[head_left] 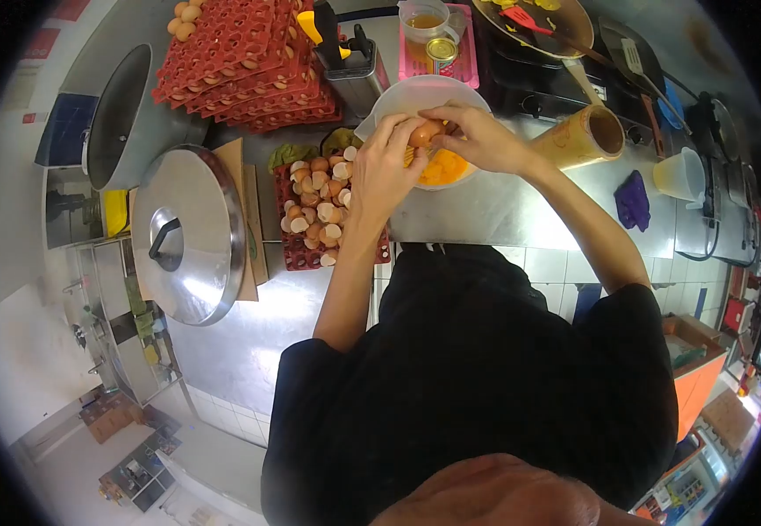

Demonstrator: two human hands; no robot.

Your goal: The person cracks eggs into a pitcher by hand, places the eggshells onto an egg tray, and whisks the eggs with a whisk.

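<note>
Over a whitish bowl [448, 94], both hands are at a brown egg [425, 133]. My left hand [385, 158] has its fingers curled round the egg's left side. My right hand [477, 136] holds the other side between thumb and fingers. Whether the shell is cracked cannot be made out. Yellow-orange egg [443, 167] lies in the bowl below. Just left of my left wrist, many broken shells [317, 206] are heaped on a red egg tray [300, 259].
Stacked red trays [240, 66] stand at the back left, near a big steel lid [189, 237]. A pink tray [468, 70] is behind the bowl. To the right are a plastic-wrap roll [578, 138], a purple cloth [633, 202] and a frying pan [573, 31].
</note>
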